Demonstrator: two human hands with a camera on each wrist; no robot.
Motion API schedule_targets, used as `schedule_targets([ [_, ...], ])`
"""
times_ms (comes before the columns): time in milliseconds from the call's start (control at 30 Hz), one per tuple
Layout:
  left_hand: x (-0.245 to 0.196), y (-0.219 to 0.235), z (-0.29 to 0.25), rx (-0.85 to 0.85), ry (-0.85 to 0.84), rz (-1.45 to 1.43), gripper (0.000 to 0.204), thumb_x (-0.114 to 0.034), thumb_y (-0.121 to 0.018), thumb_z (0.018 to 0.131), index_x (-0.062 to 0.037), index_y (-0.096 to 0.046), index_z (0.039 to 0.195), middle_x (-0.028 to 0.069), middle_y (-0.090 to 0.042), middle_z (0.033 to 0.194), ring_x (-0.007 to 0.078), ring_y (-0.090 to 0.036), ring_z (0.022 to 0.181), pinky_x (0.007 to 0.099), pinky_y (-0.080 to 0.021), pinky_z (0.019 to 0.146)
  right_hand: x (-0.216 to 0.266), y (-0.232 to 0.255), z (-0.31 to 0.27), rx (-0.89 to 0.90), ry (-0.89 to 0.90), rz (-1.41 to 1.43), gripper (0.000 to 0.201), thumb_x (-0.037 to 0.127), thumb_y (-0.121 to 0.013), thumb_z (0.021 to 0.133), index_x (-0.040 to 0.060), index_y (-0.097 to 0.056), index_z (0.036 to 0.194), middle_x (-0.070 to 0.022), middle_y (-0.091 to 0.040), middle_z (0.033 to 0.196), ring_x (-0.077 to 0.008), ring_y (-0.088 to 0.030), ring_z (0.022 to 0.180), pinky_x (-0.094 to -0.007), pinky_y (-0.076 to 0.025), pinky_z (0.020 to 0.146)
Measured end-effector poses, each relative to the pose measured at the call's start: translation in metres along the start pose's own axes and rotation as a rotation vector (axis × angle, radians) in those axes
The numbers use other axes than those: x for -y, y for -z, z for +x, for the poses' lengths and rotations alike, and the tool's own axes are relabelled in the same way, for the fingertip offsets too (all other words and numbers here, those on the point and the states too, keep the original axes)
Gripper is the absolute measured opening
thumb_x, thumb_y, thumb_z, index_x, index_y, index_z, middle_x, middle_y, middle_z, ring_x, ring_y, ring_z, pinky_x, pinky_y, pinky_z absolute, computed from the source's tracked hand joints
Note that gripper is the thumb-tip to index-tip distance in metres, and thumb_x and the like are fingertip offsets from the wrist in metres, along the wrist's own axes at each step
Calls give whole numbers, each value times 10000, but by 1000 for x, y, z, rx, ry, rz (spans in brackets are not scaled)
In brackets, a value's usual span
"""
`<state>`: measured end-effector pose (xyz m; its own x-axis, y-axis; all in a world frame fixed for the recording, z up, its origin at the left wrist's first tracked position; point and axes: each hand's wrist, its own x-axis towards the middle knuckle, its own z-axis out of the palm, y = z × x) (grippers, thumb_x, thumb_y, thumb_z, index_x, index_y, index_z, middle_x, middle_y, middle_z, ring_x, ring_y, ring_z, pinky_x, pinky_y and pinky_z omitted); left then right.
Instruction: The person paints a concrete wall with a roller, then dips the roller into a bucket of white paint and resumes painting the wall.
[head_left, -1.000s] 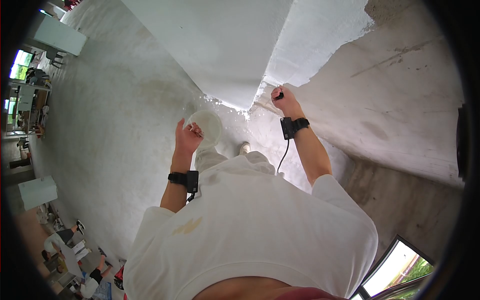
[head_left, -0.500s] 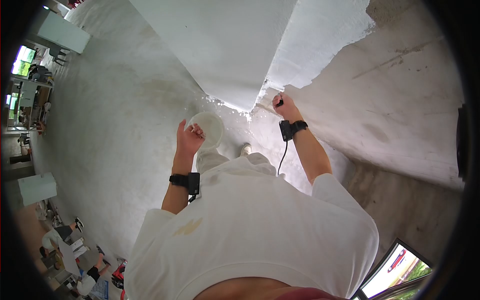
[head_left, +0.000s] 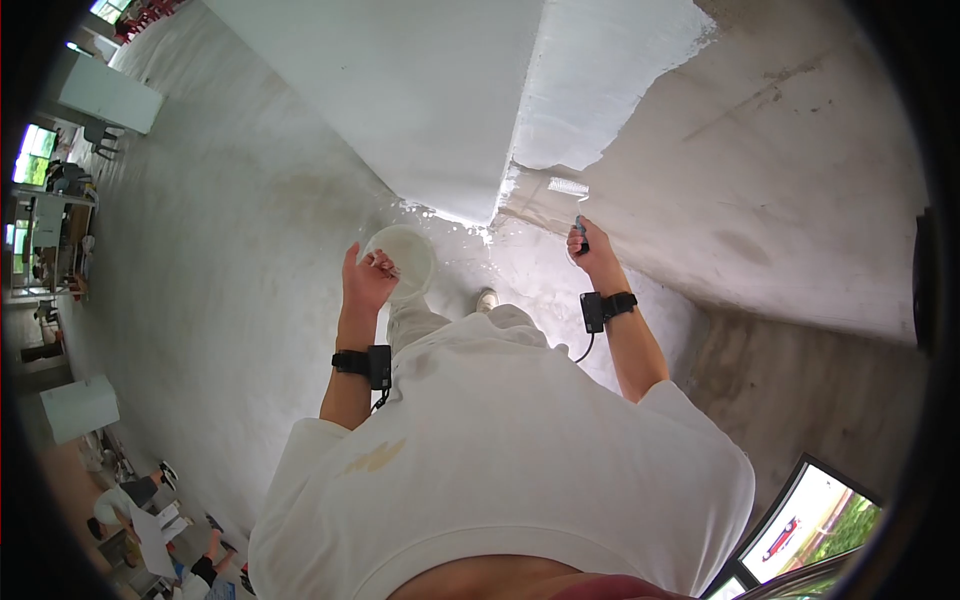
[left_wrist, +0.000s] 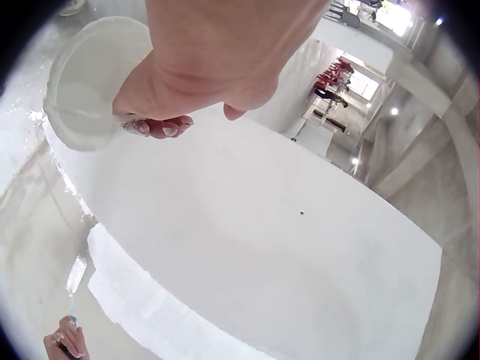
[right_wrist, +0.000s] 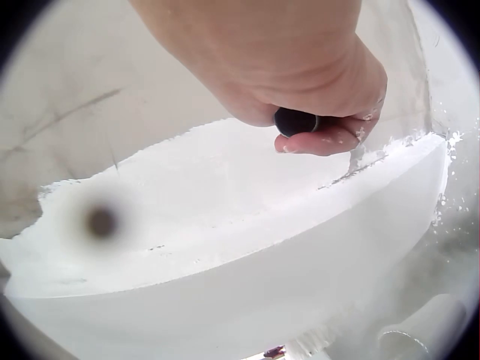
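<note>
My right hand [head_left: 592, 250] grips the handle of a small paint roller [head_left: 569, 187], whose white wet sleeve stands just off the bare wall. In the right wrist view the black handle end [right_wrist: 295, 121] pokes out of the fist, and the roller's head is hidden. My left hand [head_left: 368, 282] has its fingers curled at the near side of a pale bucket [head_left: 424, 262], which it holds in front of the left leg. White paint marks the left fingers [left_wrist: 166, 129] in the left wrist view, right at the bucket's edge.
A pale pillar [head_left: 400, 90] stands ahead, its right face partly covered in fresh white paint [head_left: 590, 80]. Bare grey wall [head_left: 780, 190] runs to the right. Paint splashes [head_left: 440, 213] line the pillar's foot. People [head_left: 130, 495] and furniture are far left.
My right hand has drawn back towards my body and right, bringing the roller down off the painted edge into full view. The left hand and bucket have barely shifted.
</note>
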<state>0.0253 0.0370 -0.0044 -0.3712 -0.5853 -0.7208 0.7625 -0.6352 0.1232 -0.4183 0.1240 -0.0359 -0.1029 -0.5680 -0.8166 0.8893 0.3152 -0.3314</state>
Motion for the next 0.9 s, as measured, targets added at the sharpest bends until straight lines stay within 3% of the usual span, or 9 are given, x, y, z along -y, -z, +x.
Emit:
schedule_targets([
  [333,7,-2,-3,38,26,34,387,-416,-507,910,-36,-495,835,28,-445,687,168,-445,662,328,-396,671,8,-29,-35,145,53,29,282,284,-487,983,100,-414,782,43,-383,587,-49,-371,455,-190,-304,375],
  [500,13,-2,-11,14,21,32,391,-418,-509,911,-33,-493,848,28,-448,689,167,-447,658,326,-396,673,20,-40,-5,108,78,57,292,280,-459,994,95,-407,774,33,-404,601,-53,-390,461,-192,-327,380],
  [567,15,-2,-13,2,21,35,392,-419,-507,911,-32,-491,847,29,-447,688,168,-445,657,326,-396,672,23,-37,14,121,-4,152,263,252,-446,995,93,-386,794,-3,-416,604,-81,-389,468,-203,-342,383],
  [667,13,0,-12,0,20,43,394,-419,-504,912,-32,-487,846,30,-442,686,168,-440,654,325,-395,671,20,-42,30,40,41,163,310,269,-449,993,101,-393,738,25,-410,590,-76,-395,454,-202,-345,382],
  [900,16,4,-18,-31,19,16,362,-404,-517,913,-50,-477,842,31,-436,681,173,-435,645,322,-388,641,12,-33,27,95,-3,161,297,284,-411,1012,96,-378,784,-1,-416,609,-84,-398,465,-202,-348,387],
])
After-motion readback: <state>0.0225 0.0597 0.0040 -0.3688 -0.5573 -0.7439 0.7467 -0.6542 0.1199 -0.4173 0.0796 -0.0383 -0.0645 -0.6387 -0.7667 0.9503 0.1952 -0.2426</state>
